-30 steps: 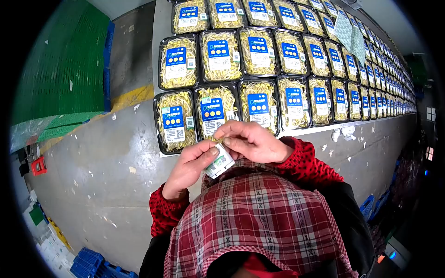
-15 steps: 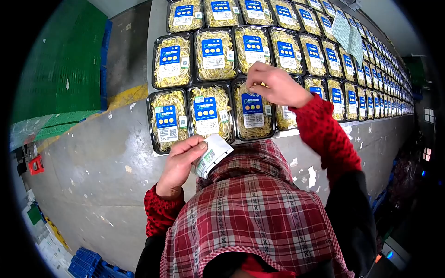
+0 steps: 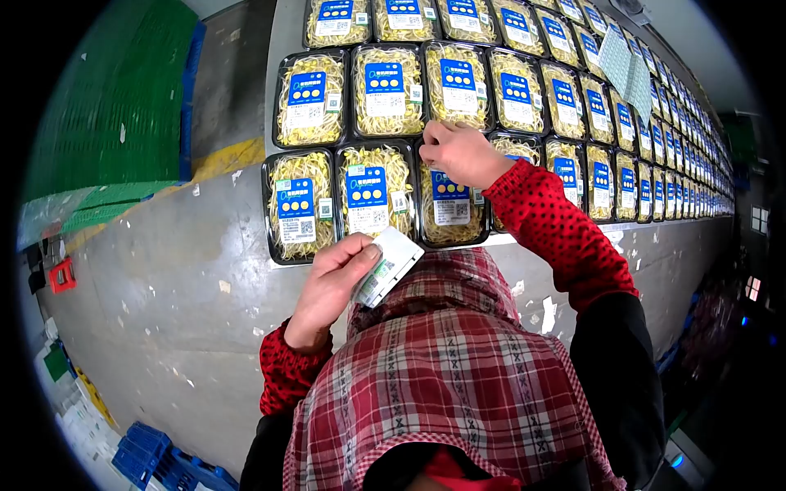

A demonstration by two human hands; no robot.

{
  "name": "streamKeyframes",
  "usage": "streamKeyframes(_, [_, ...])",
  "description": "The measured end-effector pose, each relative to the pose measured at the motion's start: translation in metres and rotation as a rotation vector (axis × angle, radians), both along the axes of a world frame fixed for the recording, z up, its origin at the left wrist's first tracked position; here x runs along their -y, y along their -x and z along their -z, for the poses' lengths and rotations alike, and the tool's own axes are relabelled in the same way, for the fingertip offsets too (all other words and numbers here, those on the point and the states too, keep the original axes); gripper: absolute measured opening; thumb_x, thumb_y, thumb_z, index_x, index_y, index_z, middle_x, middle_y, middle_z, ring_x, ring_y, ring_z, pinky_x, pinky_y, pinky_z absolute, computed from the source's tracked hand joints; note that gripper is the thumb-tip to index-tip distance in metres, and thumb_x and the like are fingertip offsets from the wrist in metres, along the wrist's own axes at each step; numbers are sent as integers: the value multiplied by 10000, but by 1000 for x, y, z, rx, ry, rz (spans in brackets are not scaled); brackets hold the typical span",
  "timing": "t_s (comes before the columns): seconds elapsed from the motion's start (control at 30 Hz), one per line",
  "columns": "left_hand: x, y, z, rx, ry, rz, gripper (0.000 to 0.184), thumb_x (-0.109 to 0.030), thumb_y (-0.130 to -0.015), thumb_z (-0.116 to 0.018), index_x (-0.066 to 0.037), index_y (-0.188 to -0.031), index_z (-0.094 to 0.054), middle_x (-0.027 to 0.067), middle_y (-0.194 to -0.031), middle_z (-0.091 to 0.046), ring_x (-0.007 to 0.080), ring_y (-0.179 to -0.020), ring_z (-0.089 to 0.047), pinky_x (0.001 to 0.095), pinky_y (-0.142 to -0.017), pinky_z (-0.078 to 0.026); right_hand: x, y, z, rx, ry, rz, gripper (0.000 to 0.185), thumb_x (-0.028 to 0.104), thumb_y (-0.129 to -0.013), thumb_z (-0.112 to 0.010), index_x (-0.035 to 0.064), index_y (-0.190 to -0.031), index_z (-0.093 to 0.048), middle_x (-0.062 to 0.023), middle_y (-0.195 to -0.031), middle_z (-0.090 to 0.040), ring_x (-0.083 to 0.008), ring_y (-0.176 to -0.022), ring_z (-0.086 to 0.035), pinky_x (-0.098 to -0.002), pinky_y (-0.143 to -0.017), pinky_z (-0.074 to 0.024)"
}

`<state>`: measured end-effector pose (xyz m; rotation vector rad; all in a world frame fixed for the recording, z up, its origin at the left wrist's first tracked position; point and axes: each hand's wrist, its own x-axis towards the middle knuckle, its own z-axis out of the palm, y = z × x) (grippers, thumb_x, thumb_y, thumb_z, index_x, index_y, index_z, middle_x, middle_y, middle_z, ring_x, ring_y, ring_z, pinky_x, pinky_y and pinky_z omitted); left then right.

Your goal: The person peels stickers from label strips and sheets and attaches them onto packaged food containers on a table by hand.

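My left hand (image 3: 332, 282) pinches a folded strip of stickers (image 3: 396, 250), white with green printed labels, just in front of the nearest row. My right hand (image 3: 467, 157) is over the top end of a black tray of bean sprouts (image 3: 453, 231), covering part of its blue and white label. Its fingers are bent together; whatever they hold is hidden. To the left, two more sprout trays (image 3: 378, 196) carry a small green-and-white sticker (image 3: 357, 170) near the top of the blue label.
Rows of packed sprout trays (image 3: 385, 90) stretch to the far right on the table. Light sheets (image 3: 626, 74) lie across some trays. Green stacked crates (image 3: 106, 106) stand at left, with blue pallets (image 3: 155, 458) lower left. Paper scraps dot the floor.
My right hand has moved slightly left and down, closer to the top of the third front tray. My left hand still holds the sticker strip, now a little higher. The view has shifted slightly.
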<state>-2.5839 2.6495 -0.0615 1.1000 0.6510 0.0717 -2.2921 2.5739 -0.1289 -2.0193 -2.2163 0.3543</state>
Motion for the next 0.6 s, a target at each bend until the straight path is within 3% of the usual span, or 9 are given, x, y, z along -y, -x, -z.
streamKeyframes(0.03, [0,-1,0,-9,-54,3,155,-116,-966,-548,14,-923,-622,-55,-784,-552,24,-724,-451,186,-649,-382,2,3,-3,-5,0,-3,127,163,-767,-689,113,-866,-626,-69,-961,-539,-257,-948,-587,-401,-728,-496])
streamKeyframes(0.1, [2,-5,-3,-30,-120,-37,147,-109,-957,-554,13,-912,-622,-52,-787,-557,28,-735,-459,192,-666,-381,7,9,-13,138,-280,177,184,178,-750,-699,117,-916,-648,-67,-996,-555,-256,-939,-592,-379,-736,-496])
streamKeyframes(0.13, [3,-7,-5,-42,-186,-70,139,-102,-949,-560,12,-900,-623,-50,-791,-563,33,-746,-467,197,-683,-380,12,11,-19,43,-323,233,239,197,-741,-718,115,-957,-658,-85,-972,-577,-274,-917,-603,-383,-736,-502])
streamKeyframes(0.17, [5,-9,-2,-5,-203,-140,129,-93,-945,-572,12,-902,-633,-50,-793,-574,30,-745,-473,200,-677,-387,17,27,-42,-268,-254,395,239,193,-748,-721,90,-954,-654,-111,-940,-597,-304,-911,-613,-403,-739,-503])
streamKeyframes(0.2, [5,-12,0,16,-184,-176,128,-98,-947,-581,9,-902,-635,-52,-773,-568,23,-724,-464,192,-648,-386,22,44,-68,-482,-283,378,221,186,-759,-721,70,-931,-645,-130,-925,-604,-320,-906,-616,-406,-746,-503])
streamKeyframes(0.27, [8,-14,0,33,-164,-192,127,-103,-949,-589,6,-903,-636,-53,-752,-563,15,-703,-454,185,-620,-385,28,82,-103,-498,-510,164,303,232,-734,-759,59,-950,-633,-115,-974,-606,-317,-909,-603,-392,-776,-500])
streamKeyframes(0.37, [11,-22,-2,127,-195,-251,102,-83,-934,-611,12,-932,-650,-2,-862,-627,25,-734,-488,187,-651,-411,40,117,-99,-641,-445,282,348,177,-740,-761,40,-1020,-607,-108,-967,-607,-300,-900,-606,-374,-768,-500])
streamKeyframes(0.47, [14,-27,-8,260,-294,-298,101,-7,-891,-641,27,-984,-663,118,-1147,-626,73,-880,-569,222,-739,-474,50,121,-98,-861,-302,443,285,76,-795,-714,11,-1052,-609,-136,-924,-645,-266,-866,-646,-334,-751,-512])
streamKeyframes(0.6, [20,-27,2,311,-265,-173,112,1,-873,-655,24,-982,-671,105,-1089,-652,127,-924,-612,239,-775,-498,62,120,-100,-1071,-228,579,217,-7,-857,-628,-11,-1074,-629,-156,-946,-681,-231,-864,-679,-306,-753,-516])
